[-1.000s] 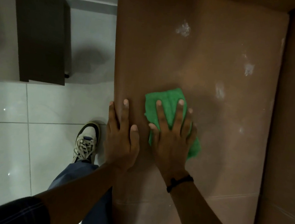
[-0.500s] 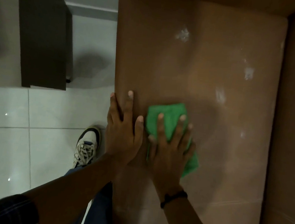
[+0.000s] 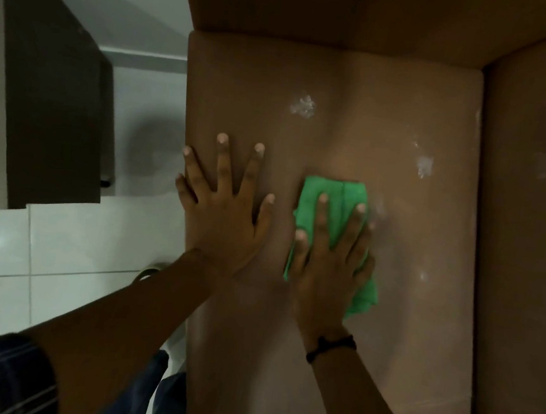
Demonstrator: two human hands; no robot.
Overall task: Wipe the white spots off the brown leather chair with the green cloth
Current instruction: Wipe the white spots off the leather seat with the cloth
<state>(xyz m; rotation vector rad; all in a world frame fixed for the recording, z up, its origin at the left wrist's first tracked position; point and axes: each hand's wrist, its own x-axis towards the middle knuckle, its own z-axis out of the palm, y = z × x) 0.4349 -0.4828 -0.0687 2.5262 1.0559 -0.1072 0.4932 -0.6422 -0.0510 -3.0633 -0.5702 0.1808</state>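
The right hand (image 3: 329, 264) lies flat with fingers spread, pressing the green cloth (image 3: 337, 209) onto the seat of the brown leather chair (image 3: 358, 82) and hiding much of it. The left hand (image 3: 228, 216) rests splayed and empty just beside. White spots (image 3: 303, 105) show beyond the cloth; fainter smears (image 3: 422, 276) to the right are hard to make out.

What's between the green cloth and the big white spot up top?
Only bare brown leather, seen in the head view. Nothing lies between the green cloth under the right hand and the big white spot on the chair seat.
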